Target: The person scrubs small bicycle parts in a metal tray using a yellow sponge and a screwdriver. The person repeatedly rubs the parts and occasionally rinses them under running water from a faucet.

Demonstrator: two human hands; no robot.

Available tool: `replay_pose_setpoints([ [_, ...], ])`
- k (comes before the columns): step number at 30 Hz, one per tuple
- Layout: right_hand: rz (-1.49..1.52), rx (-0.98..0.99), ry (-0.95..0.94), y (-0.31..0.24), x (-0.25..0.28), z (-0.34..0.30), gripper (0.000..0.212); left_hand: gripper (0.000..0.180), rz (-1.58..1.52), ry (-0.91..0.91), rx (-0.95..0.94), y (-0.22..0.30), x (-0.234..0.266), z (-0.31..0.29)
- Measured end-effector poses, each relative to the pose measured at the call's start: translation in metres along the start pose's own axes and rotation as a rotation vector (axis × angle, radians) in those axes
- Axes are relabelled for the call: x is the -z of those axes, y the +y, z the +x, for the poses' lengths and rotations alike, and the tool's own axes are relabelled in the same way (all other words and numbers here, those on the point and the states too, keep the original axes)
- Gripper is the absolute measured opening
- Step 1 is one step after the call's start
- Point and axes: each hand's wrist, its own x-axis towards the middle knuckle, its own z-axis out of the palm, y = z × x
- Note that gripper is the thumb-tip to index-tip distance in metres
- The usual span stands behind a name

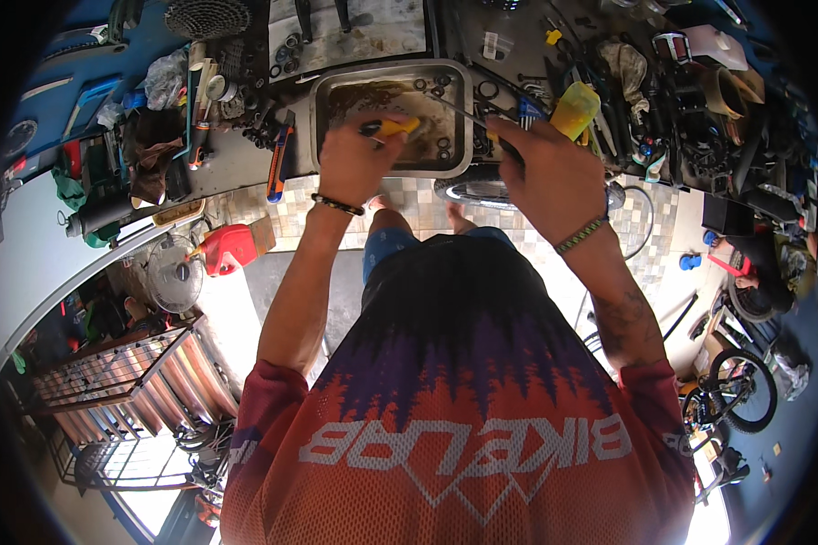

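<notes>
Over one tray (427,172), the left hand (362,153) gripped one yellow tool (404,126); beside it, the right hand (554,168) gripped one rod (454,111).

We see our L hand (364,156) holding a yellow-and-black item (404,127) over a metal tray (315,123) w/ small dark rings (443,143). Our R hand (553,173) grips a thin-shafted tool (459,110), tip above tray. Yellow container (575,111) just beyond R hand; orange-trimmed tool (281,162) L of tray.

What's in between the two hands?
In the head view, between the left hand and right hand: part of the metal tray, small dark rings in it, a yellow object and a thin metal rod, one held by each hand.
</notes>
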Motion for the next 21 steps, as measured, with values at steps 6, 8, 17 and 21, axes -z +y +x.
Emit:
replay_pose_setpoints([
  [6, -0.073, -0.013, -0.013, -0.007, -0.028, 0.015, 0.04, 0.021, 0.154, 0.129, 0.03, -0.023, 0.017, 0.008],
  [8, -0.062, -0.005, -0.064, -0.008, -0.026, 0.012, 0.042, 0.022, 0.249, 0.122, 0.087, -0.025, 0.015, 0.005],
  [17, -0.04, 0.064, -0.162, -0.006, -0.011, -0.015, 0.042, 0.021, 0.033, 0.128, -0.049, -0.013, -0.001, 0.005],
  [21, -0.058, 0.059, -0.159, -0.005, -0.011, -0.019, 0.042, 0.024, 0.174, 0.058, 0.003, -0.007, -0.008, 0.013],
])
